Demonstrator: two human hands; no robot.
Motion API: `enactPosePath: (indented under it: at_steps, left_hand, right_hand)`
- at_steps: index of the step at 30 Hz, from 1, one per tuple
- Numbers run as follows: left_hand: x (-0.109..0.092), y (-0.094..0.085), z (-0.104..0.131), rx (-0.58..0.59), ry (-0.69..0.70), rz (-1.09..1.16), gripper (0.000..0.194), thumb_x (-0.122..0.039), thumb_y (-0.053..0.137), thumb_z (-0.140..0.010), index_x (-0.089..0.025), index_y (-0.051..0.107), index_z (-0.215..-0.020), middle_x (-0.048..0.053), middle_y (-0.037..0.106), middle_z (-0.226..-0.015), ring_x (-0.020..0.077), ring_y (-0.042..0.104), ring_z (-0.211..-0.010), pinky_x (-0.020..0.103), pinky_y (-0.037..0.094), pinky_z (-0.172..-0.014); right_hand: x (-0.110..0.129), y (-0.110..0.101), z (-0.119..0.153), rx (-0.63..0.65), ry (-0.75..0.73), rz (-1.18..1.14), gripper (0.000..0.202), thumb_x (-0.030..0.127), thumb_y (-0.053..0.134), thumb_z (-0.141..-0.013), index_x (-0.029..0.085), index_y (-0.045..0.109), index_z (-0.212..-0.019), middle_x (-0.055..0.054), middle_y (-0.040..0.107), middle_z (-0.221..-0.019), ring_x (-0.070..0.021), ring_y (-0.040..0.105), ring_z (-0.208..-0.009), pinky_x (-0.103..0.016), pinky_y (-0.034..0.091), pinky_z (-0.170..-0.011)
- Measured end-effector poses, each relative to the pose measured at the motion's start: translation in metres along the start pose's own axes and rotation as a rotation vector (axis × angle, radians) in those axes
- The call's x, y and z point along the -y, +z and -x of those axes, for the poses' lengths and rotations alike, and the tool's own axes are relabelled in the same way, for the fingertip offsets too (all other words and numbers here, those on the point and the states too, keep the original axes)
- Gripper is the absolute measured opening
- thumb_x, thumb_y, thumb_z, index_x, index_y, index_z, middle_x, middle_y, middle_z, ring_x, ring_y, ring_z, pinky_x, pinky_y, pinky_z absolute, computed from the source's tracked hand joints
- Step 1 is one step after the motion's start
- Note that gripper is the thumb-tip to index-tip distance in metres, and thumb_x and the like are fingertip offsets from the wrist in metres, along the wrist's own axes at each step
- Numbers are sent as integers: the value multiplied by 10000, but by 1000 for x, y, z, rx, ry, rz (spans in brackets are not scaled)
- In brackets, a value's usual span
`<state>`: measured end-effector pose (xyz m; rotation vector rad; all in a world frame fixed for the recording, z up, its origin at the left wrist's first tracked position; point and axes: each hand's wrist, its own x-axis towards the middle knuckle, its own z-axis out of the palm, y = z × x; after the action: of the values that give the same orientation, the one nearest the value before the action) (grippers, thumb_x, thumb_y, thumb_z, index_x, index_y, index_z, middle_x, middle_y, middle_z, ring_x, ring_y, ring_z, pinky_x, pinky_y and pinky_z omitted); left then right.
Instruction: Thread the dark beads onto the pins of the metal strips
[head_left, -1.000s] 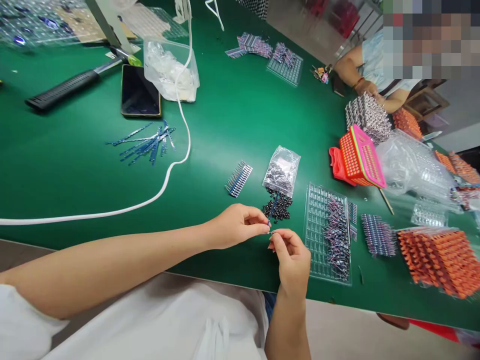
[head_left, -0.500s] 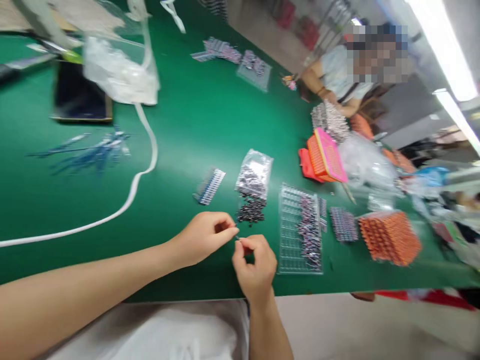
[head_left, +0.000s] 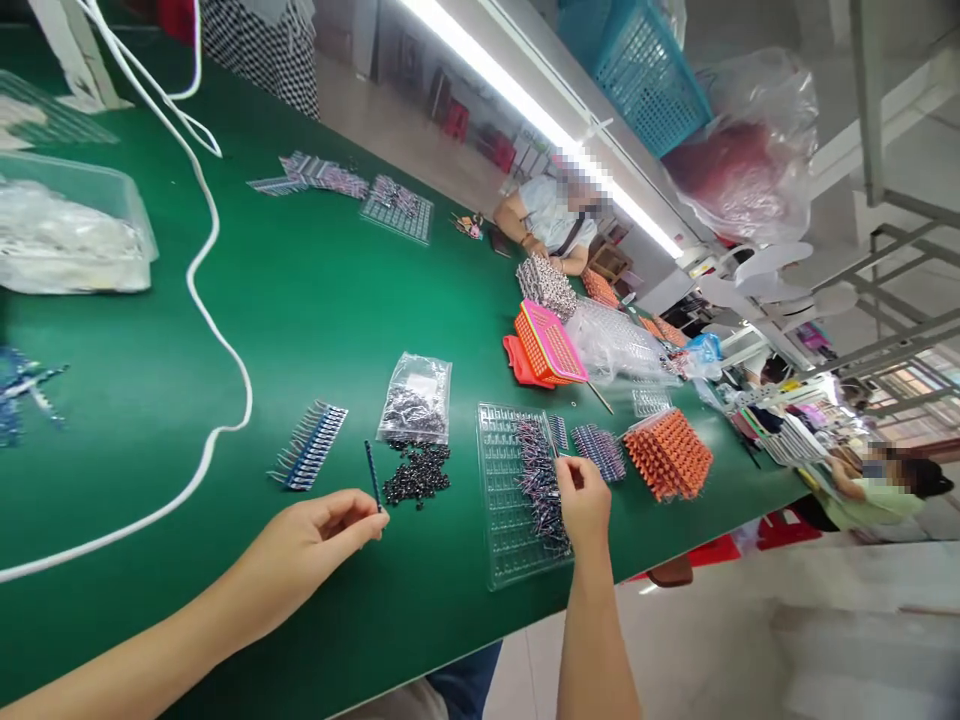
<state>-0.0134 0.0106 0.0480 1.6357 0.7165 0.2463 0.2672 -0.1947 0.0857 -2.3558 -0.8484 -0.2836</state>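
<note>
Between the thumb and fingers of my left hand [head_left: 330,540] stands a thin dark blue stick [head_left: 370,470], tilted slightly. A pile of small shiny black pieces [head_left: 418,474] lies just right of it, in front of a clear plastic bag [head_left: 415,400] holding more. To the left is a row of blue and white sticks [head_left: 309,447], set side by side. My right hand [head_left: 588,505] is closed in a pinch at the right side of a clear compartment tray [head_left: 501,500]. Many thin dark and pinkish sticks [head_left: 540,480] lie across that tray. What the right fingertips hold is too small to make out.
A bundle of orange pieces [head_left: 667,455] and a pink and orange basket [head_left: 551,345] stand to the right. A white cable [head_left: 244,380] winds across the green table at left, near a clear plastic bin [head_left: 142,230]. A person [head_left: 551,220] sits across the table.
My hands, close together before, are now apart. The right has moved right to the tray; the left holds the blue stick upright. The view has turned towards the right.
</note>
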Motion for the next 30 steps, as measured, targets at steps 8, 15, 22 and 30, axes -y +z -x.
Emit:
enactPosePath:
  at_steps: [8, 15, 22, 30]
  left_hand:
    - [-8, -4, -1, 79, -39, 91, 396, -579, 581, -841, -189, 619, -786, 7, 612, -740, 173, 527, -716, 268, 410, -659]
    - [-12, 4, 0, 118, -71, 340, 228, -386, 627, -806, -176, 548, -769, 51, 721, -816, 147, 582, -679, 261, 451, -626]
    - [-11, 10, 5, 59, -19, 352, 122, -227, 620, -735, -156, 589, -830, 15, 688, -729, 134, 588, -675, 252, 443, -650]
    - [-26, 0, 19, 60, 169, -42, 107, -218, 547, -804, -153, 631, -815, -17, 588, -639, 119, 498, -585, 232, 363, -555]
  right_hand:
    - [7, 3, 0, 44, -48, 43, 364, 460, 488, -920, 176, 709, -866, -93, 673, -870, -208, 612, -822, -338, 458, -790]
    - [62, 10, 86, 112, -90, -242, 208, 409, 593, -893, 220, 655, -830, -14, 656, -817, -139, 596, -727, -243, 477, -707]
    - [111, 52, 120, 320, 37, -470, 283, 448, 577, -896, 222, 701, -1012, -51, 726, -963, -178, 691, -838, -260, 550, -756]
    - [130, 57, 115, 353, 0, -584, 314, 468, 581, -895, 219, 689, -1055, -57, 705, -1009, -176, 689, -884, -262, 564, -788]
